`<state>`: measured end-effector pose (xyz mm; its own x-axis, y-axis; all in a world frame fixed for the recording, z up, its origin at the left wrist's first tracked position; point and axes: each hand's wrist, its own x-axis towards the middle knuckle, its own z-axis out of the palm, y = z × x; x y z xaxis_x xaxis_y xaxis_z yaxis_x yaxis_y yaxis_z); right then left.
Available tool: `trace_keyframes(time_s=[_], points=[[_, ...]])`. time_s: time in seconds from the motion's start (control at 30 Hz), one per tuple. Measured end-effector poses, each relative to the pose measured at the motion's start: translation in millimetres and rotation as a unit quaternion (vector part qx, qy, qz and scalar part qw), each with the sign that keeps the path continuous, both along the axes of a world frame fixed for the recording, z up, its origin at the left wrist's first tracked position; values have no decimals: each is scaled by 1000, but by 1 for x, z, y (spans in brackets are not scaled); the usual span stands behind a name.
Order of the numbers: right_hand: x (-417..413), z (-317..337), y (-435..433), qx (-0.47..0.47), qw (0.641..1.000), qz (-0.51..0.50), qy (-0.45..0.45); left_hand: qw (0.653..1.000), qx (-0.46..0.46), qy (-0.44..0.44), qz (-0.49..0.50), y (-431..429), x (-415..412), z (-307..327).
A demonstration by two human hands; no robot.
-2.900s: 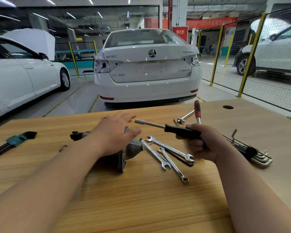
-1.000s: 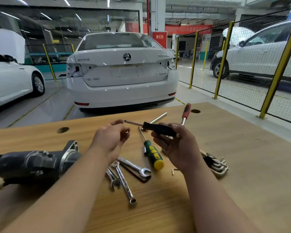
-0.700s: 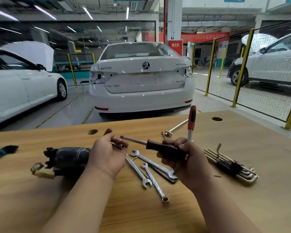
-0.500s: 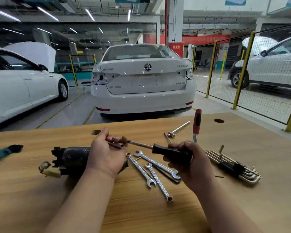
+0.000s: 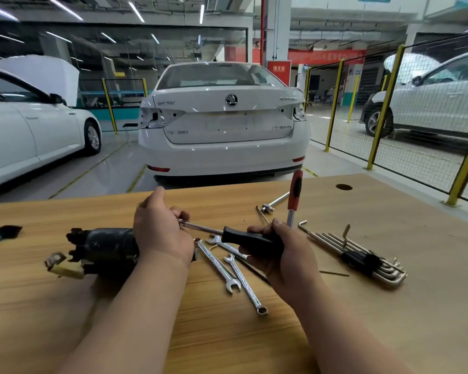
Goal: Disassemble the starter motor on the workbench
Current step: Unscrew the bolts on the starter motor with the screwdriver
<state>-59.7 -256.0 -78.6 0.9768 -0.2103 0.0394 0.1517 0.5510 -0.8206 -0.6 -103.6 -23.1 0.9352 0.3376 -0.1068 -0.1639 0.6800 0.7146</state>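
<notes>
The dark starter motor (image 5: 103, 249) lies on its side on the wooden workbench (image 5: 389, 319), left of centre, its right end hidden behind my left hand. My right hand (image 5: 278, 252) grips the black handle of a nut driver (image 5: 243, 237), whose steel shaft points left. My left hand (image 5: 160, 230) pinches the socket tip of that shaft just above the motor's right end.
Several spanners (image 5: 227, 265) lie under the driver. A set of hex keys (image 5: 362, 255) lies to the right, a red-handled driver (image 5: 293, 195) and a T-wrench (image 5: 274, 202) behind. A teal-handled tool (image 5: 0, 233) lies at the left edge. White cars stand beyond the bench.
My left hand left the motor and took hold of the driver's tip. The motor now lies with its dark end to the left. Both hands have stayed nearly still for the last half second.
</notes>
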Motion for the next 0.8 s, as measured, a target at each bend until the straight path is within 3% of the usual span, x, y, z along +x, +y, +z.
trace_keyframes(time_s=[0.13, 0.27, 0.47, 0.57, 0.63, 0.73, 0.8], points=[[0, 0, 0, -6, 1000, -13, -19, 985, 137, 4, 102, -9, -4, 1], [1, 0, 2, 16, 1000, -8, -17, 977, 167, 4, 130, -15, -5, 5], [0, -1, -1, 40, 998, 43, -6, 982, 147, 16, 115, -24, -8, 13], [-1, 3, -11, 36, 997, 69, -21, 968, 249, 4, 41, -18, -15, 11], [-1, 5, -20, 40, 997, 60, -11, 898, 434, -63, -30, 1, -15, 8], [0, 4, -28, 72, 996, 37, 35, 680, 703, -203, -44, 50, -5, 11], [1, 5, -27, 78, 995, 31, 55, 589, 779, -212, -9, 85, 7, 14]])
